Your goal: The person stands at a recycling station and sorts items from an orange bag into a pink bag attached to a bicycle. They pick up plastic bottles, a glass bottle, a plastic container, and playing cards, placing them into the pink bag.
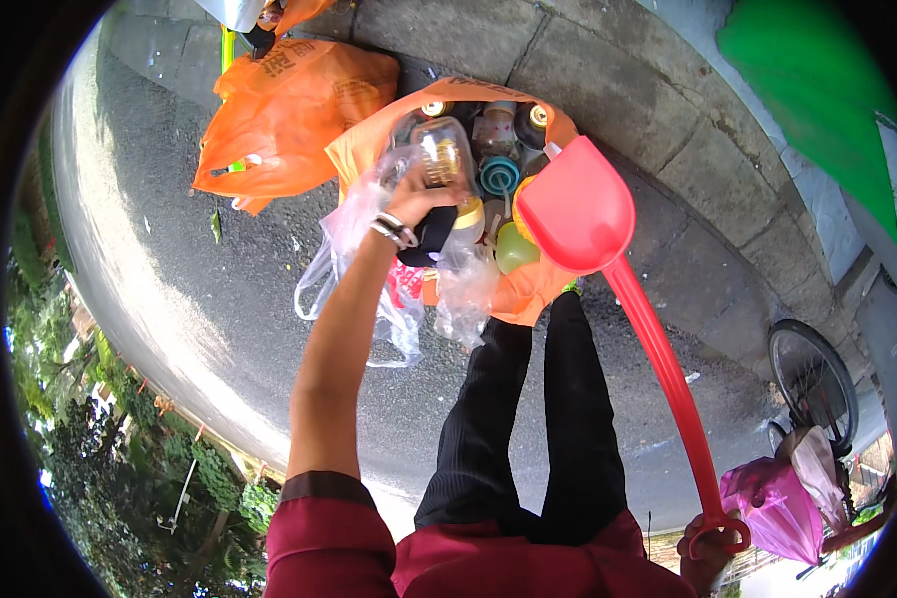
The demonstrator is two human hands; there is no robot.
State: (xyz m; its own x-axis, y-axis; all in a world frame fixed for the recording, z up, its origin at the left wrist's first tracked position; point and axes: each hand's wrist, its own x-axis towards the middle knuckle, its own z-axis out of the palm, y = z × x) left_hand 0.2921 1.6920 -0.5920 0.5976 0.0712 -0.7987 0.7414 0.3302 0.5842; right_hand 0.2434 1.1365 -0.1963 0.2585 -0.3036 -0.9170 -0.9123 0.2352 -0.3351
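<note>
My left hand (424, 200), with a white band and a bangle at its wrist, is over an open orange bag (448, 90). Its fingers lie against a clear plastic jar (442, 153); whether they grip it is unclear. Inside the bag are a bottle with a teal lid (499, 176), a green ball-like thing (515, 248) and several other containers. A clear plastic bag (359, 224) hangs by my left wrist. At the lower right my right hand (706, 544) is shut on the handle of a red plastic toy shovel (661, 351), whose scoop covers the bag's right side.
A second orange bag (299, 112) stands on the asphalt at the upper left, beside a yellow-green handle (228, 48). Stone paving (613, 82) runs behind the bags. A bicycle wheel (812, 383) and a pink plastic bag (774, 504) are at the right, near a green surface (815, 97).
</note>
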